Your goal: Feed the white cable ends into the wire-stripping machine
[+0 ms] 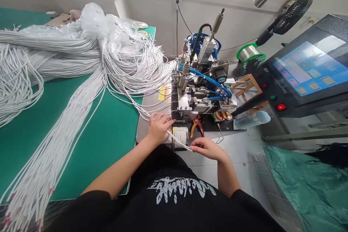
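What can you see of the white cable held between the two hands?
The white cable is thin, round and flexible, plastic-sheathed by its look. It runs slanted from under the left hand, which presses on the grey machine plate, down to the right hand, whose fingertips pinch its end. It crosses a white labelled block.

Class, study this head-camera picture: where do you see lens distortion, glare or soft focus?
Head view: wide-angle bending curves the green table edge and tilts the touchscreen, whose panel glows washed-out; light is even, shadows faint; the white cables blur towards the lower left corner; both hands, left and right, look sharp.
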Demonstrator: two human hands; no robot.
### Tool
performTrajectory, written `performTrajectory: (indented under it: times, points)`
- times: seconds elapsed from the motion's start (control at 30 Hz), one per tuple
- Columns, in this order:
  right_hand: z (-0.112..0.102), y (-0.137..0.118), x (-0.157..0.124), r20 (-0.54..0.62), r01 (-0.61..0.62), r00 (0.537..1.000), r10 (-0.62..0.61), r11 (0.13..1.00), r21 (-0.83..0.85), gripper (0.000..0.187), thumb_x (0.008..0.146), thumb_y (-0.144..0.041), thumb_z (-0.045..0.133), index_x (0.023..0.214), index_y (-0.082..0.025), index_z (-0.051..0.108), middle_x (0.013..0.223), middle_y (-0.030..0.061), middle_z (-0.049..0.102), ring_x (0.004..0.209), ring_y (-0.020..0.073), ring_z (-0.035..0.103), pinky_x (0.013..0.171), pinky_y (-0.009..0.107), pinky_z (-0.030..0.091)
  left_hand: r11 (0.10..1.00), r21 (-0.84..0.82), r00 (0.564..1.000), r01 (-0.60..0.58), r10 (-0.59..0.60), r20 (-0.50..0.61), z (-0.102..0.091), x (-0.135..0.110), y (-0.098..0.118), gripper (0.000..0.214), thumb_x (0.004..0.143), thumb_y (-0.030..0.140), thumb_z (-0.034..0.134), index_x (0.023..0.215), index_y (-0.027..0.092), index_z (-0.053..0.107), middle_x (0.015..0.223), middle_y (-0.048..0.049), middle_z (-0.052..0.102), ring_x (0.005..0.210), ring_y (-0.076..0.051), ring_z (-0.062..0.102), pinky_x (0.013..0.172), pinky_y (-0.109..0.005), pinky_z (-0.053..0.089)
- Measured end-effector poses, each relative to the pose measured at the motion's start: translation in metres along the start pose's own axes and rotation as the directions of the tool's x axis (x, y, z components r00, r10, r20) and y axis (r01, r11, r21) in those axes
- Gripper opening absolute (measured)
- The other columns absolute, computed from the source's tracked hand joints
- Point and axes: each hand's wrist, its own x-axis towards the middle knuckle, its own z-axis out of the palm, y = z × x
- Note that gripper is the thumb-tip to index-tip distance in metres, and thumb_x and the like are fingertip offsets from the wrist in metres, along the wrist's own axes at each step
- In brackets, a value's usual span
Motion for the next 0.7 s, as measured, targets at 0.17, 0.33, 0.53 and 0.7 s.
performTrajectory:
  times: [0.17, 0.33, 0.53, 0.7]
  points:
    - [0.002, 0.004, -0.004, 0.076, -0.045, 0.997, 0.032, 0.983, 0.18, 0.032, 0.084, -0.048, 0.062, 0.079, -0.018, 0.071, 0.074, 0.0042, 0.066, 0.069, 0.0183, 0.057, 0.062, 0.027, 0.044, 0.996, 0.029, 0.996, 0.087, -0.087, 0.009, 0.002, 0.0, 0.001, 0.04, 0.084, 0.014, 0.051, 0.122, 0.022, 0.06, 0.125, -0.0087, 0.061, 0.113, -0.027, 0.053, 0.101, -0.05, 0.027]
    - [-0.006, -0.002, -0.003, -0.06, -0.027, 0.997, 0.039, 0.983, 0.182, 0.033, 0.086, -0.049, 0.058, 0.077, -0.018, 0.068, 0.074, 0.0044, 0.063, 0.069, 0.018, 0.054, 0.062, 0.027, 0.042, 0.995, -0.028, 0.993, -0.094, 0.092, -0.07, -0.002, 0.002, 0.003, 0.033, 0.088, 0.012, 0.047, 0.113, 0.025, 0.064, 0.109, -0.0049, 0.067, 0.099, -0.019, 0.059, 0.097, -0.044, 0.033]
    - [-0.015, -0.008, 0.017, -0.376, 0.046, 0.926, 0.02, 0.985, 0.165, 0.035, 0.087, -0.051, 0.056, 0.081, -0.018, 0.061, 0.065, 0.0006, 0.053, 0.056, 0.0136, 0.045, 0.051, 0.025, 0.035, 0.913, -0.065, 0.914, -0.404, 0.399, -0.072, -0.003, 0.0, 0.006, 0.027, 0.094, 0.019, 0.044, 0.112, 0.023, 0.062, 0.081, -0.0014, 0.065, 0.072, -0.011, 0.058, 0.072, -0.028, 0.044]
    - [-0.006, -0.014, 0.046, -0.496, 0.198, 0.868, -0.011, 0.924, 0.326, 0.034, 0.086, -0.053, 0.057, 0.083, -0.019, 0.055, 0.062, -0.003, 0.041, 0.051, 0.0109, 0.035, 0.046, 0.023, 0.028, 0.911, -0.039, 0.905, -0.411, 0.403, -0.137, 0.001, -0.001, 0.005, 0.026, 0.096, 0.029, 0.046, 0.116, 0.016, 0.058, 0.065, 0.0017, 0.057, 0.059, -0.011, 0.054, 0.057, -0.026, 0.041]
